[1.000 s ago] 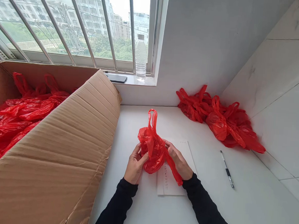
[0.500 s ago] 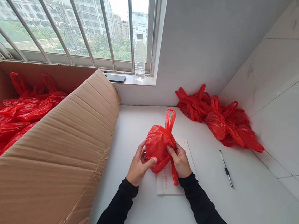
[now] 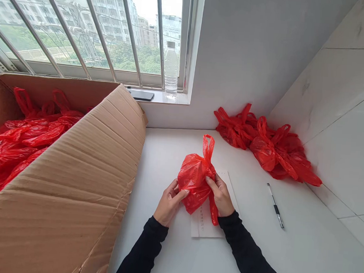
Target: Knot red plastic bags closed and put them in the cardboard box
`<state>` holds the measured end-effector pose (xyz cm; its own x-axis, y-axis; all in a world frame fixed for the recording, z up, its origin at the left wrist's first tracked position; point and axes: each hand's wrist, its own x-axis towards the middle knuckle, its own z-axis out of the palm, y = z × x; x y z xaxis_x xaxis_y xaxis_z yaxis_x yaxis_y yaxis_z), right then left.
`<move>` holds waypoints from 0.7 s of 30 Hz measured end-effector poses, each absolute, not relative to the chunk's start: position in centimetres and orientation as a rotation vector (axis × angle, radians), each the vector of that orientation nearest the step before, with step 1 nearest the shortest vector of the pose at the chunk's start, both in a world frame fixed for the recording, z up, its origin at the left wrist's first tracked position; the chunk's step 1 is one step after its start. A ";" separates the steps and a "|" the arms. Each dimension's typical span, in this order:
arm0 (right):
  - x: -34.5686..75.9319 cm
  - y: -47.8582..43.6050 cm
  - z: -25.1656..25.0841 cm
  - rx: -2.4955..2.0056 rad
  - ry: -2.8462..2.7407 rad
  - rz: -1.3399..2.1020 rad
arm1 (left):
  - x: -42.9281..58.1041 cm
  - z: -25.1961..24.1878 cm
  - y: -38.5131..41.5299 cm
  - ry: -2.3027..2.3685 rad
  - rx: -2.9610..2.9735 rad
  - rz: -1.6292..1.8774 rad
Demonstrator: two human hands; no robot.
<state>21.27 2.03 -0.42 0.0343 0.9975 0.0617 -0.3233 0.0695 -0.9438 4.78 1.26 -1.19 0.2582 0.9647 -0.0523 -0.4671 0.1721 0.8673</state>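
Observation:
A knotted red plastic bag (image 3: 194, 181) is held up between both hands over the white table (image 3: 161, 251). My left hand (image 3: 169, 200) grips its lower left side, thumb in front and fingers behind. My right hand (image 3: 220, 193) pinches the bag by the knot on its right side. One handle loop sticks up and another end hangs down below the right hand. What is inside the bag cannot be seen. Partly covered by the bag and the right hand, a white sheet of paper (image 3: 206, 227) with a written column lies on the table.
On the left stands a large cardboard box (image 3: 82, 179) holding several red bags (image 3: 29, 136). More red bags (image 3: 271, 147) are heaped against the right wall. A pen (image 3: 275, 206) lies to the right; a water bottle (image 3: 171, 71) and a phone (image 3: 141, 95) rest on the windowsill.
The bag has turned slightly in my hands and its surface creases differ. My left thumb has shifted a little toward the bag's lower left edge. Everything else stays in place.

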 end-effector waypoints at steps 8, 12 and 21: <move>21.4 2.2 -0.9 -0.927 -0.907 1.278 | 4.7 -0.3 0.9 0.675 0.690 1.096; 21.5 2.2 -1.1 -0.886 -0.886 1.297 | 4.8 -0.8 1.2 0.736 0.678 1.111; 21.4 1.7 -0.2 -0.877 -1.016 1.295 | 4.9 -2.1 1.5 0.744 0.801 1.170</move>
<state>21.42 1.74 -0.24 -0.0050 0.9949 0.1006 -0.3342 0.0931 -0.9379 4.91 1.53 -2.12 0.2274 0.9699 -0.0874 -0.4909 0.1917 0.8499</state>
